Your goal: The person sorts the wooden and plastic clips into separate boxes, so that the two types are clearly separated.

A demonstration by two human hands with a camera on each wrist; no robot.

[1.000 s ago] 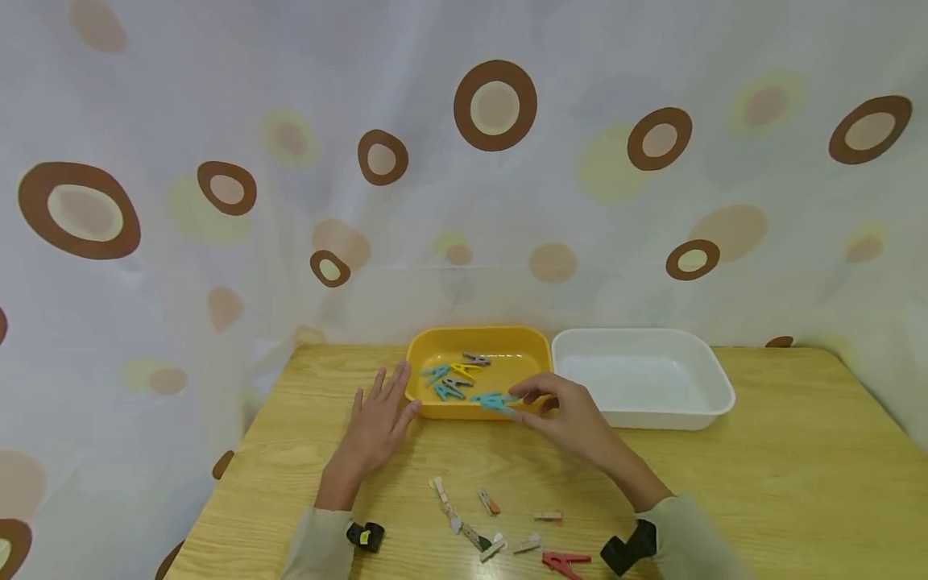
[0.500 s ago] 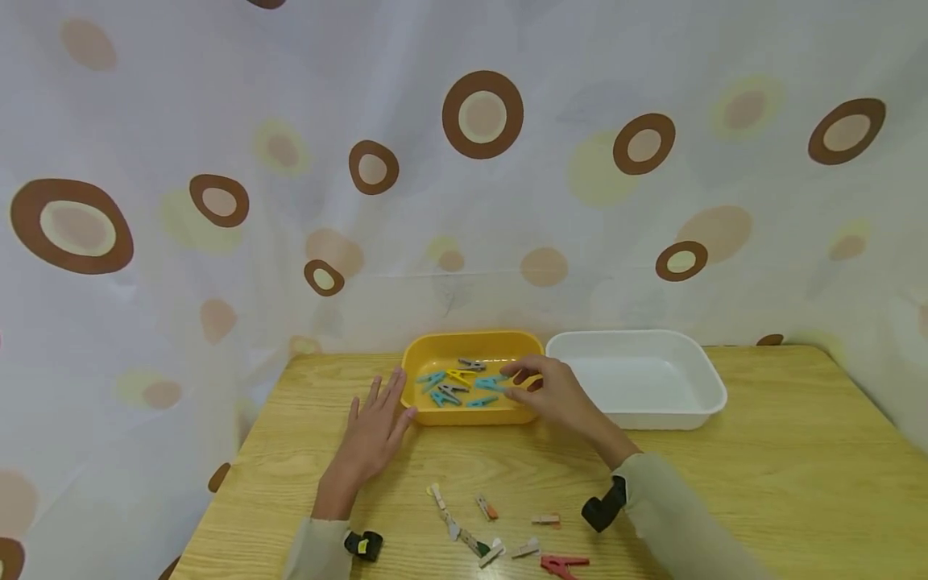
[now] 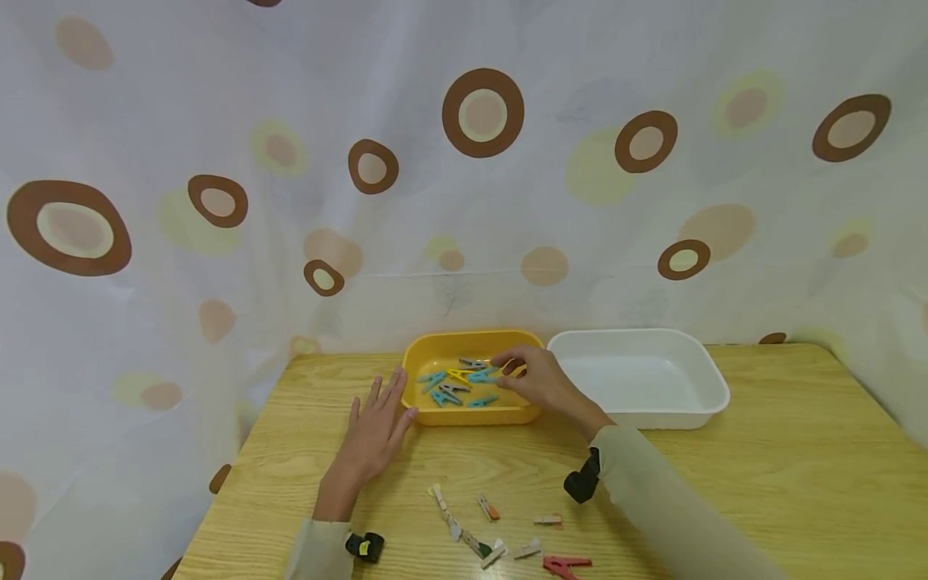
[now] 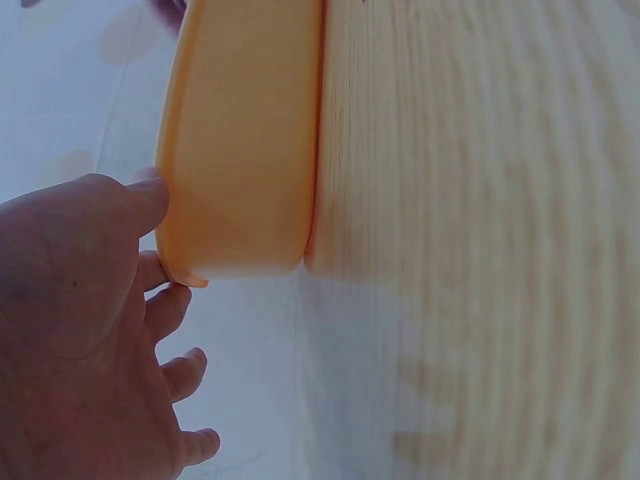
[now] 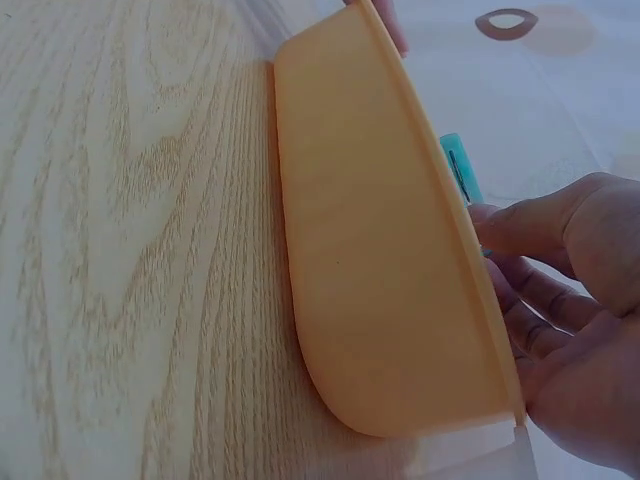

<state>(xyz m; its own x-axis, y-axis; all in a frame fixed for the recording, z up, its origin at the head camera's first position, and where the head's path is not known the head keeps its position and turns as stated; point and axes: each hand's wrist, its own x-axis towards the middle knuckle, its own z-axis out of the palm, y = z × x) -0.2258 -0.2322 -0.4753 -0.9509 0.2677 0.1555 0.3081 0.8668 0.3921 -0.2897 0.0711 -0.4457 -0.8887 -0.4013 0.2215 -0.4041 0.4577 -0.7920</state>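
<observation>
A wooden table (image 3: 783,451) is being shared by two trays near its far edge. The white tray (image 3: 638,383) is being partly hidden by the right arm; beside it, the yellow tray (image 3: 471,416) is being touched at its left rim by the left hand (image 3: 373,435), whose fingers are being kept straight and spread. By the right hand (image 3: 540,379), narrowed to a pinch, a blue clip (image 3: 482,376) is being held within the tray's outline — whether clear of the floor cannot be told. On the table's near side, a red clip (image 3: 565,565) is being accompanied by smaller wooden clips (image 3: 487,507).

The held piece is being judged light and stiff, hardly fragile, its smooth plastic perhaps slightly slippery. Hold is best being taken across the flat sides near the spring — if the handle ends are being squeezed together, the mouth will likely be opened.
</observation>
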